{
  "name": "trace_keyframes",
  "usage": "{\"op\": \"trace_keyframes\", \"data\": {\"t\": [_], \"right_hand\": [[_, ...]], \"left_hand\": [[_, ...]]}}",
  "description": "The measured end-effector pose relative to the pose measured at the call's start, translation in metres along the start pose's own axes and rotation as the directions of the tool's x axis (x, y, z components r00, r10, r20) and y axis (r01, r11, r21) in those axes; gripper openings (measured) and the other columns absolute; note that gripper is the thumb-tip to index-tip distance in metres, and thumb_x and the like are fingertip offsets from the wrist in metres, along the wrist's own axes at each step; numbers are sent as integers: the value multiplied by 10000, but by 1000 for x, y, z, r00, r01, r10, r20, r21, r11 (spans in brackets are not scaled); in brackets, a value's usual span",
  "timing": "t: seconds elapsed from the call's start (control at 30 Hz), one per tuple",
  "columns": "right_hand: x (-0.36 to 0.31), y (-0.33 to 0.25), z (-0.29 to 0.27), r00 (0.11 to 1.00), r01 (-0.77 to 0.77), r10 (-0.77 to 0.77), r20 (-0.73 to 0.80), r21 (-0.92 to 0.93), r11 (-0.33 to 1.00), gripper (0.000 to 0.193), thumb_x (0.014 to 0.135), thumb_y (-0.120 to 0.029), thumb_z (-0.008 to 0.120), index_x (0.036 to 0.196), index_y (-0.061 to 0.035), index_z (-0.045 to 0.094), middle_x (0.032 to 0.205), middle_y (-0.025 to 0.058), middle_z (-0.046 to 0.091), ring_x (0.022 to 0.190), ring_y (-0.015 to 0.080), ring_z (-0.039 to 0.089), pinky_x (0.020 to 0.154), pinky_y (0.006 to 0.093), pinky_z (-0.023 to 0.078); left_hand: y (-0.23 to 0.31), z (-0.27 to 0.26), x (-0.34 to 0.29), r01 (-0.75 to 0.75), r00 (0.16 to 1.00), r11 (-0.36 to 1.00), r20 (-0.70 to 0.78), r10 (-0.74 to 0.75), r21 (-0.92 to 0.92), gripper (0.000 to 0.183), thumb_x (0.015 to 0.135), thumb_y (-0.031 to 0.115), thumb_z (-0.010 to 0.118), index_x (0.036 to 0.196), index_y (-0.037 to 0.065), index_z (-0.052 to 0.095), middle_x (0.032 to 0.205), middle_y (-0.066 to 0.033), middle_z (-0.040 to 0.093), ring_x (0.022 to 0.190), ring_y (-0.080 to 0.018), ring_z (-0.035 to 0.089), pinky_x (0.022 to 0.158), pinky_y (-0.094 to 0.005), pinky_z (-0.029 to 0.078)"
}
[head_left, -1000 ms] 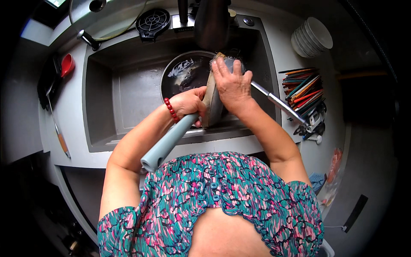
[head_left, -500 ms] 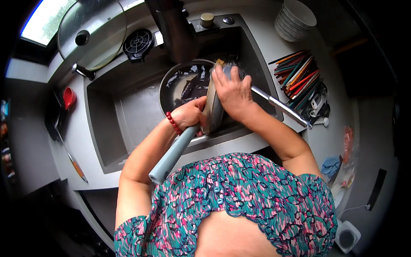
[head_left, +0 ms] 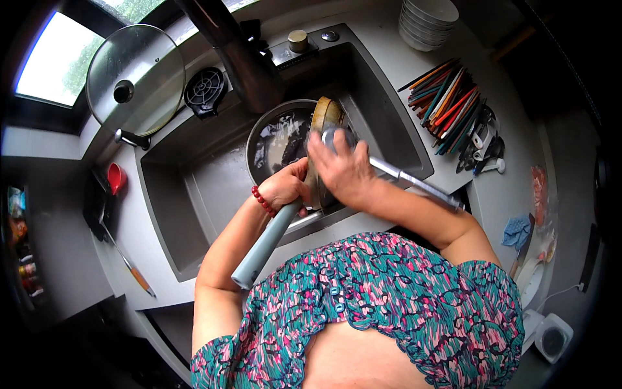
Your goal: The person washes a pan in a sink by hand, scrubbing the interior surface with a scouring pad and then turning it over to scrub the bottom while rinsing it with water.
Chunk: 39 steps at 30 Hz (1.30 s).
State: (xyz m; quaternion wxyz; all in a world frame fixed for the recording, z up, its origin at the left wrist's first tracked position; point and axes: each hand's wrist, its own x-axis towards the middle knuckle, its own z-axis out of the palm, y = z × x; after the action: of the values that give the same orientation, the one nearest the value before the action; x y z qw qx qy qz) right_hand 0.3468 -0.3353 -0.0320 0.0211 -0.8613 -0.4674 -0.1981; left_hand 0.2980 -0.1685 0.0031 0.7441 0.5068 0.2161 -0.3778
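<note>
Scrubbing is the step in hand: over the grey sink (head_left: 194,188), the left hand (head_left: 285,188) is clenched round the grey handle of a pan (head_left: 321,155) held on edge, its handle running out toward seven o'clock. The right hand (head_left: 343,172) presses against the pan's face, probably with a scourer, though the fingers hide it. A second, dark pan (head_left: 275,139) lies flat at eleven o'clock of the hands. Next move likely calls for turning the tilted pan under the tap (head_left: 243,61) to rinse.
</note>
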Motion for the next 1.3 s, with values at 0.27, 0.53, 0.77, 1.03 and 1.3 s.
{"op": "trace_keyframes", "data": {"t": [0.27, 0.53, 0.77, 1.03, 1.3], "right_hand": [[18, 13, 2, 996, -76, 76, 44, -4, 997, 453, 805, -162, 547, 1250, -85, 582, 1349, 42, 482, 1082, 337, 433, 568, 376, 402], [-5, -1, 0, 998, 39, -34, -54, 99, 994, 407, 826, -186, 537, 1216, -105, 617, 1355, 23, 485, 1097, 337, 407, 582, 389, 392], [0, 1, 1, 999, 32, -33, 19, 67, 997, 395, 829, -167, 536, 1211, -114, 618, 1352, 1, 491, 1126, 340, 391, 587, 399, 384], [23, 11, 13, 998, -54, 52, 26, 53, 997, 418, 815, -185, 554, 1225, -119, 593, 1335, -10, 493, 1133, 337, 385, 605, 408, 390], [-16, 0, 0, 998, 56, -56, -5, 145, 988, 395, 824, -174, 537, 1206, -114, 619, 1364, -7, 479, 1104, 327, 386, 599, 390, 379]], "left_hand": [[4, -4, 4, 15, 1000, 998, -9, -15, 56, 623, 650, -189, 530, 1217, 65, 497, 971, -85, 632, 666, -202, 648, 462, -312, 556], [12, -6, 5, 1, 999, 998, -42, -4, -59, 618, 655, -208, 521, 1202, 78, 523, 995, -72, 633, 636, -229, 659, 450, -329, 555], [-1, -15, 13, -23, 998, 996, -68, 18, -83, 584, 672, -211, 522, 1179, 77, 553, 945, -46, 639, 632, -182, 634, 444, -314, 523], [4, -7, 15, -20, 994, 1000, -110, 17, -25, 392, 663, -171, 538, 980, 41, 627, 820, -48, 648, 580, -150, 599, 456, -287, 514], [-3, -24, 21, -64, 997, 965, 28, 74, -253, 422, 678, -170, 485, 1013, 51, 612, 886, -57, 640, 661, -164, 613, 479, -292, 519]]}}
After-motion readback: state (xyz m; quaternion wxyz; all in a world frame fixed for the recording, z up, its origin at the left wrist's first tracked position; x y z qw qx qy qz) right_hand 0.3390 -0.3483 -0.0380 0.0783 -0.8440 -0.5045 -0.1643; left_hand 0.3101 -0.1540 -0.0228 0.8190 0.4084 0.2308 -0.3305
